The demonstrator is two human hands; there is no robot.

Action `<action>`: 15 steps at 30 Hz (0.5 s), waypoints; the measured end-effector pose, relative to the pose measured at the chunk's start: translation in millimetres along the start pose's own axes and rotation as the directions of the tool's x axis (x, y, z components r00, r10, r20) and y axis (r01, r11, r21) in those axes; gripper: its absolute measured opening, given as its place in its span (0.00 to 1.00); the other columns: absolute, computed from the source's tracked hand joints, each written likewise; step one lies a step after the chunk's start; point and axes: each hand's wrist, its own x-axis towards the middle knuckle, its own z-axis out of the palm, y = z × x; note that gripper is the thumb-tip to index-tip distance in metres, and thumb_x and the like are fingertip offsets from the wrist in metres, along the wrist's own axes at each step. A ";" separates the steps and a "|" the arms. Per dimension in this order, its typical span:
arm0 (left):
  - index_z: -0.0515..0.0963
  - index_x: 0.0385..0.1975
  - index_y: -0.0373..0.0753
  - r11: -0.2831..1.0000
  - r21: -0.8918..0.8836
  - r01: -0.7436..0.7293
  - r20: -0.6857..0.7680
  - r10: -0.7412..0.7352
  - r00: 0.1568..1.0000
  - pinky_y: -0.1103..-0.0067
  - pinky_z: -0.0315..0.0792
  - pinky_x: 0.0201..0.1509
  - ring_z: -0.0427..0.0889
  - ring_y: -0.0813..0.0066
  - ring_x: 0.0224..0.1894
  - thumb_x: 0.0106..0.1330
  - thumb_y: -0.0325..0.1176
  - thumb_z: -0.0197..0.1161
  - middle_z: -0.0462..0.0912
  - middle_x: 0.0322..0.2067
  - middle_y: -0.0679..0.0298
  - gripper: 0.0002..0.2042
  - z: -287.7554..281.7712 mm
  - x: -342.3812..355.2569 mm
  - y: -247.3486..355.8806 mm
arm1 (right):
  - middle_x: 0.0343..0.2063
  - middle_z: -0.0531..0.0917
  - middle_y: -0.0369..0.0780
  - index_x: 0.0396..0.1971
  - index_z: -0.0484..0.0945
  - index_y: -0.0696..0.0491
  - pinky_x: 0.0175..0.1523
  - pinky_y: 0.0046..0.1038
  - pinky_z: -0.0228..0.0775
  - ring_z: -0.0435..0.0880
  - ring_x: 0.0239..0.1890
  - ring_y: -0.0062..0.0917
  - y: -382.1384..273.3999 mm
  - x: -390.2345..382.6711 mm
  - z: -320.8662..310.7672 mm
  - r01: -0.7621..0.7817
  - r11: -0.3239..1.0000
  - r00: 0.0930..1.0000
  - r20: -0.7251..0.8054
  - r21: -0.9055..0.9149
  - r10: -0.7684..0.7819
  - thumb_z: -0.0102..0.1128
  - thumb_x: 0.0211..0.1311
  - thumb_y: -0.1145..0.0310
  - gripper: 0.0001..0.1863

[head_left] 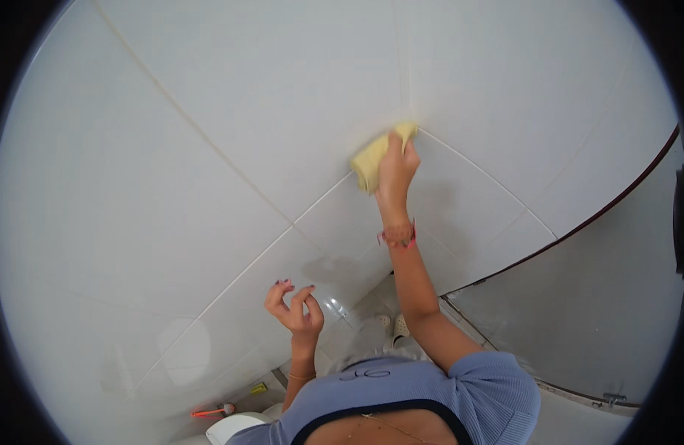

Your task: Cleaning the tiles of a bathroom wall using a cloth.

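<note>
My right hand [396,172] is closed around a folded yellow cloth [371,159] and presses it to the white tiled wall [230,96], close to where the grout lines meet at the corner. A beaded red bracelet circles that wrist. Lower and to the left, my left hand [297,308] is raised in the air with its fingers apart and half curled. Nothing shows in it, and it appears to be off the wall.
A grey door [572,311] with a dark edge and a metal latch [614,399] stands at the right. At lower left are a white toilet seat [234,426], an orange-handled item [212,410] and a small yellow object [259,388]. My light clogs [400,326] stand on the floor.
</note>
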 end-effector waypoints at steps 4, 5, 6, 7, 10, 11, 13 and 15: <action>0.75 0.26 0.37 0.999 -0.027 -0.020 -0.087 0.018 0.996 0.73 0.68 0.42 0.63 0.59 0.49 0.49 0.14 0.49 0.61 0.44 0.55 0.11 -11.1 22.6 -14.4 | 0.24 0.75 0.40 0.35 0.71 0.65 0.36 0.28 0.65 0.71 0.28 0.24 -72.8 7.9 74.1 0.355 0.934 0.934 0.033 0.036 -0.356 0.48 0.55 0.70 0.13; 0.75 0.26 0.37 0.999 -0.025 -0.027 -0.108 0.024 0.994 0.73 0.68 0.42 0.63 0.60 0.49 0.49 0.14 0.48 0.61 0.44 0.56 0.11 -14.8 26.0 -14.9 | 0.24 0.76 0.42 0.37 0.71 0.66 0.37 0.29 0.66 0.72 0.28 0.27 -85.6 12.9 89.7 0.441 0.896 0.896 0.035 0.049 -0.443 0.49 0.53 0.70 0.15; 0.75 0.26 0.37 0.999 -0.036 -0.029 -0.116 0.025 0.993 0.73 0.68 0.42 0.63 0.60 0.49 0.49 0.14 0.48 0.61 0.44 0.56 0.11 -12.4 28.5 -16.2 | 0.26 0.76 0.45 0.40 0.70 0.66 0.37 0.30 0.66 0.74 0.29 0.31 -95.3 17.7 102.1 0.538 0.843 0.843 0.016 -0.029 -0.537 0.50 0.51 0.70 0.18; 0.75 0.26 0.37 0.999 -0.026 -0.022 -0.139 0.018 0.990 0.73 0.67 0.43 0.63 0.60 0.48 0.49 0.14 0.48 0.62 0.43 0.56 0.11 -10.1 30.6 -16.9 | 0.28 0.77 0.47 0.44 0.70 0.66 0.38 0.31 0.67 0.75 0.30 0.34 -103.7 19.4 113.0 0.625 0.773 0.778 0.003 -0.107 -0.628 0.51 0.49 0.70 0.21; 0.75 0.25 0.37 0.999 -0.038 -0.033 -0.195 0.025 0.980 0.72 0.67 0.45 0.64 0.61 0.46 0.48 0.14 0.48 0.63 0.41 0.57 0.11 -0.4 33.7 -19.4 | 0.29 0.77 0.47 0.49 0.71 0.58 0.34 0.32 0.69 0.75 0.26 0.36 -118.4 -16.3 138.3 0.828 0.536 0.560 0.175 -0.168 -0.810 0.55 0.46 0.67 0.25; 0.75 0.25 0.38 0.998 -0.057 -0.038 -0.217 0.025 0.976 0.72 0.67 0.45 0.64 0.62 0.45 0.48 0.14 0.49 0.63 0.41 0.58 0.11 -0.1 33.9 -20.6 | 0.27 0.78 0.44 0.48 0.74 0.54 0.32 0.29 0.69 0.75 0.23 0.31 -122.5 -44.1 139.2 0.900 0.400 0.434 0.276 -0.171 -0.858 0.56 0.46 0.68 0.24; 0.75 0.24 0.38 0.987 -0.086 -0.134 -0.220 0.113 0.969 0.72 0.67 0.46 0.64 0.63 0.44 0.48 0.15 0.49 0.63 0.40 0.58 0.11 6.5 39.0 -11.9 | 0.23 0.74 0.39 0.49 0.75 0.45 0.24 0.25 0.64 0.69 0.17 0.26 -112.2 -86.7 125.0 0.989 0.122 0.147 0.557 -0.083 -0.817 0.58 0.40 0.65 0.28; 0.75 0.24 0.39 0.973 -0.085 -0.215 -0.227 0.192 0.955 0.72 0.67 0.46 0.65 0.63 0.43 0.47 0.15 0.49 0.64 0.39 0.59 0.11 8.2 45.0 -4.5 | 0.19 0.68 0.32 0.49 0.75 0.40 0.20 0.22 0.57 0.63 0.15 0.19 -81.1 -114.3 110.0 0.992 -0.003 -0.082 0.629 0.126 -0.773 0.59 0.37 0.62 0.30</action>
